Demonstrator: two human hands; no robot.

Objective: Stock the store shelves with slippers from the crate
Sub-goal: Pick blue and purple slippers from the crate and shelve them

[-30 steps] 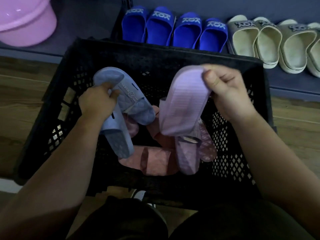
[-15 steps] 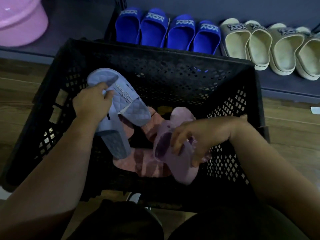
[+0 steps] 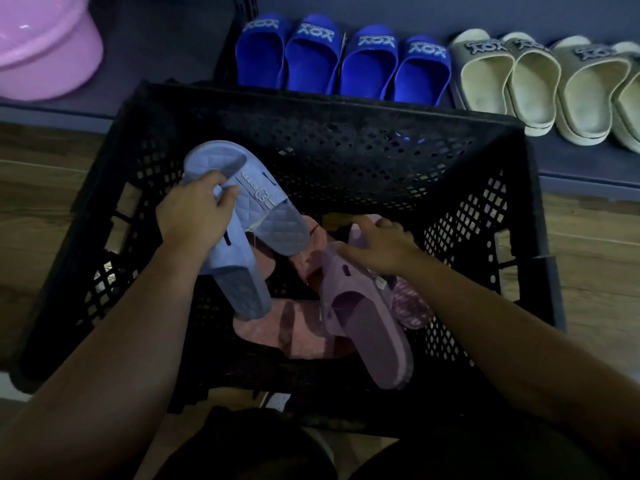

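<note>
A black perforated crate [image 3: 311, 107] stands on the floor in front of the low shelf [image 3: 585, 161]. My left hand [image 3: 195, 216] grips a pair of light blue quilted slippers [image 3: 273, 220], held above the crate's left half. My right hand [image 3: 379, 245] is down inside the crate, its fingers curled over the top end of a purple slipper [image 3: 367, 320]. A second purple slipper lies sole up [image 3: 412, 303] just right of it. Pink slippers [image 3: 294, 332] lie on the crate's bottom beneath them.
On the shelf behind the crate stand several dark blue slippers [image 3: 343, 60] and, to their right, several cream slippers [image 3: 540, 81]. A pink plastic basin [image 3: 45, 46] sits upside down at the far left. Wooden floor flanks the crate on both sides.
My right hand lowered the purple slipper from above the crate into it and now grasps it near the far end. The left hand kept its hold on the light blue pair.
</note>
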